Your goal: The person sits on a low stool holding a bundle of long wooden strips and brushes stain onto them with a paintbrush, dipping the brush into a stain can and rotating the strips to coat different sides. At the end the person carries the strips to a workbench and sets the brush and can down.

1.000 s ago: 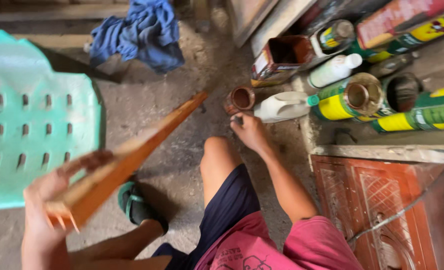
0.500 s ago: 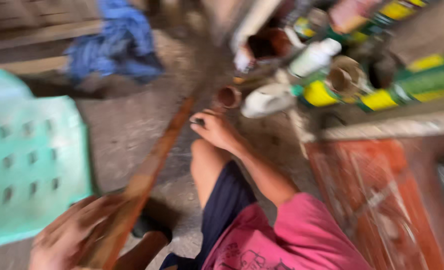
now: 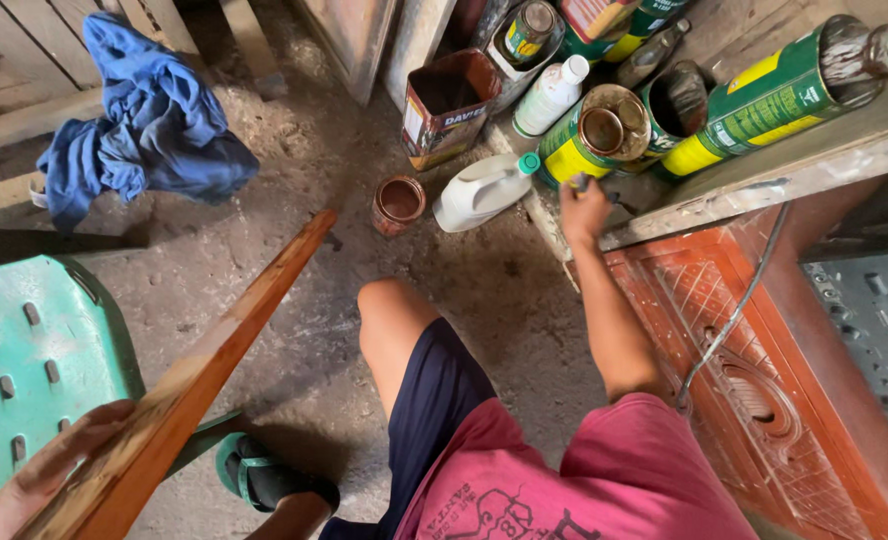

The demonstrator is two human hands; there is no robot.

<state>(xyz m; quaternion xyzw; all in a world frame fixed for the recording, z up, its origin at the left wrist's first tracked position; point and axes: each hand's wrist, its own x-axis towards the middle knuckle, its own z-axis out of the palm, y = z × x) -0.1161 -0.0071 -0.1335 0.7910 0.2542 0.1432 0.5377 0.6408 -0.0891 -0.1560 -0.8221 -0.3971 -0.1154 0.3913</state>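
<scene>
Since half a second ago the right hand (image 3: 584,205) has travelled from the floor near the small round brown-stained tin (image 3: 399,203) up to the edge of the low grey wooden shelf (image 3: 764,165), beside the green-and-yellow paint can with a rusty open top (image 3: 589,135). Its fingers are curled around something small and dark, though I cannot tell what it is. That reach puts the hand among the finishing supplies rather than at the wood.

Largest nearby is the carved reddish-brown wooden panel (image 3: 754,390) on the right, then the mint-green plastic chair (image 3: 34,350) on the left. Across the grey concrete floor slants the long stained orange-brown wooden plank (image 3: 214,370), its near end gripped by the left hand (image 3: 39,480), fingers wrapped around the underside. Smaller things follow: a crumpled blue cloth (image 3: 144,125) and a white plastic jug with a teal cap (image 3: 484,188) lying on its side.
</scene>
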